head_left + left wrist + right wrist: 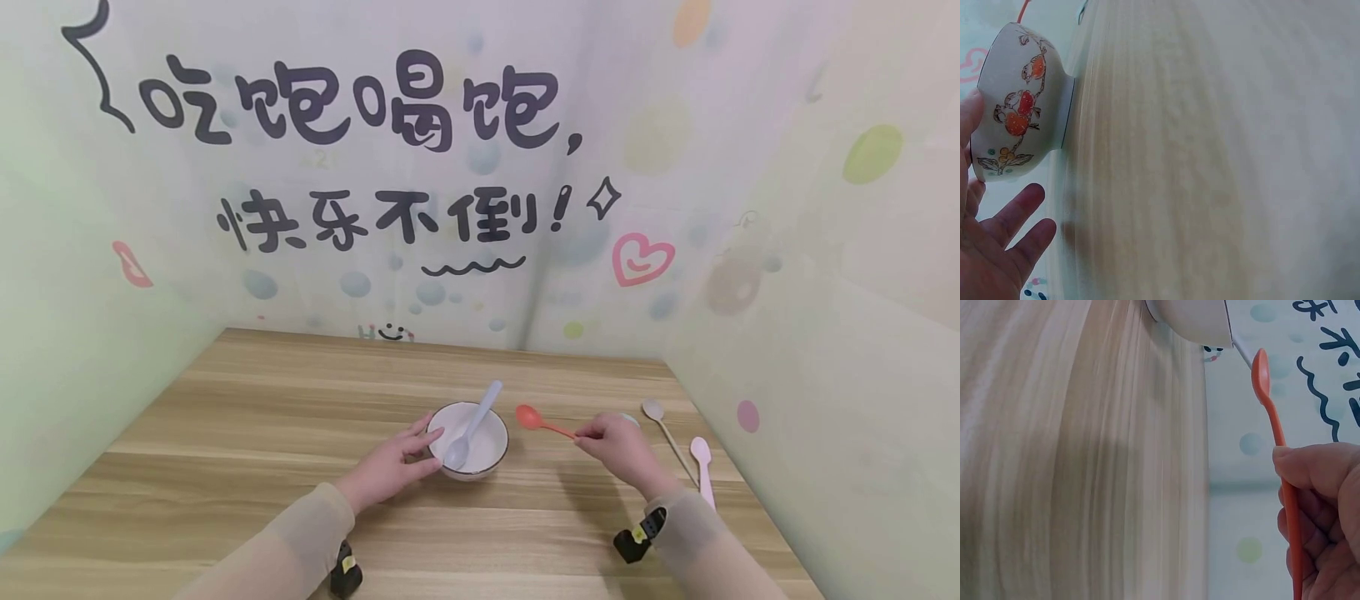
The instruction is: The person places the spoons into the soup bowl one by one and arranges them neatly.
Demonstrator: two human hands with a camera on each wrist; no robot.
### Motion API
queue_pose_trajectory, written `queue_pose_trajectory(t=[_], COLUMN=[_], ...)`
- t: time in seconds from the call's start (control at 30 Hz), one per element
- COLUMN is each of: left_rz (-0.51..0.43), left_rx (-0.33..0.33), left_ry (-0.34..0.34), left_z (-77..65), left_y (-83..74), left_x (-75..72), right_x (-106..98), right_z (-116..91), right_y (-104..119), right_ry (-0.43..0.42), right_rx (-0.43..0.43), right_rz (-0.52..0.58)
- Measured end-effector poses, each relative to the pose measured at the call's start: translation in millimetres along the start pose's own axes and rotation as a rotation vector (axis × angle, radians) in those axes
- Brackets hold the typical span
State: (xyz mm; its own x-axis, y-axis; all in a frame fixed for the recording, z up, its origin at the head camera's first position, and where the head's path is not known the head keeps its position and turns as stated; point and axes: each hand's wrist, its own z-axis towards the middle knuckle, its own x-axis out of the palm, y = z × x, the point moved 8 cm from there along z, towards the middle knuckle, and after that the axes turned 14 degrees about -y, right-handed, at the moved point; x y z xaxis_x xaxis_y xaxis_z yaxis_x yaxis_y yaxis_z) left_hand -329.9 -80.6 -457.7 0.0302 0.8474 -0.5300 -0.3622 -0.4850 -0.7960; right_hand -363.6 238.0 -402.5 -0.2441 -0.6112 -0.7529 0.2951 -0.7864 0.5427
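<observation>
A white bowl (491,446) with a dark rim stands on the table, and a pale blue spoon (480,412) leans in it. The left wrist view shows orange fruit painted on the outside of the bowl (1029,112). At its left side my left hand (390,467) holds the rim with thumb and fingers, while other fingers stretch away from it. My right hand (621,446) pinches an orange spoon (529,417) by its handle. That spoon (1261,375) is held above the table, its head pointing toward the bowl without touching it.
To the right lie a grey-headed spoon (654,410) with a tan handle and a pink spoon (701,452). A pale teal thing (631,419) is partly hidden behind my right hand. Walls enclose the wooden table (300,392) at the back and both sides.
</observation>
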Motion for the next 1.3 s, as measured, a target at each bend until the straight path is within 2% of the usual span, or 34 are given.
queue_pose_trajectory(t=[0.3,0.67,0.87,1.3], left_rz=[0.005,0.011,0.001,0.008], left_rx=[0.015,0.007,0.008,0.004], left_ry=[-0.001,-0.003,0.004,0.007], left_z=[0.1,-0.2,-0.2,0.1], left_y=[0.0,-0.1,0.1,0.6], left_x=[0.1,-0.7,-0.1,-0.3], right_x=[1.7,14.3,22.1,40.2], right_z=[4.6,13.6,17.5,21.5], right_y=[24.1,61.4,72.4,104.6], right_ry=[0.059,0.16,0.209,0.255], right_rx=[-0.106,-0.256,-0.296,-0.486], right_rz=[-0.057,-0.079,-0.099,-0.151])
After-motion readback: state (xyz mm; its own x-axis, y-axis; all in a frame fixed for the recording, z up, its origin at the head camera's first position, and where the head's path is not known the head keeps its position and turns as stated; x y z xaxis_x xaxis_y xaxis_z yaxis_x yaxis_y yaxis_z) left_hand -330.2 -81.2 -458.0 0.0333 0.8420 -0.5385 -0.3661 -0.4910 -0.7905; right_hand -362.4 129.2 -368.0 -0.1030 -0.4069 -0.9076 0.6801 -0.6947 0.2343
